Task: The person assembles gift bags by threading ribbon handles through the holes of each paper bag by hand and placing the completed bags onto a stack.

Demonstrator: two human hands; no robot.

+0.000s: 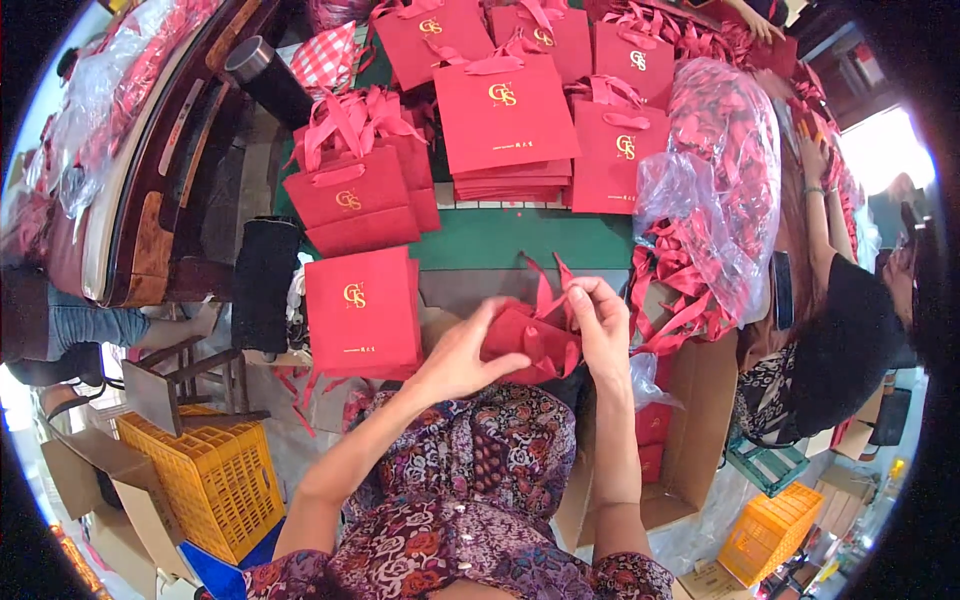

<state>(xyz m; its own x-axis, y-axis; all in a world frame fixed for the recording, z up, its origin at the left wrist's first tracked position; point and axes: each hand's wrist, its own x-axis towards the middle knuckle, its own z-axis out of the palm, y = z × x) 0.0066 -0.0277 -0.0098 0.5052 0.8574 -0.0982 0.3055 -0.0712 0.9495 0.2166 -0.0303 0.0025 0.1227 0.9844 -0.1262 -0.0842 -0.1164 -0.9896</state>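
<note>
The red paper bag [530, 345] sits just right of the flat bag stack [362, 312], between both hands. Left hand [462, 355] cups its left side, fingers pressed on; right hand [600, 325] fingers pinch its upstanding ribbon handle [547, 290] at the top edge.

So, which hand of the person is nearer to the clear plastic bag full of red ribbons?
The right hand. It is just left of the plastic bag, pinching a ribbon of the red paper bag. The left hand grips that bag farther left.
</note>
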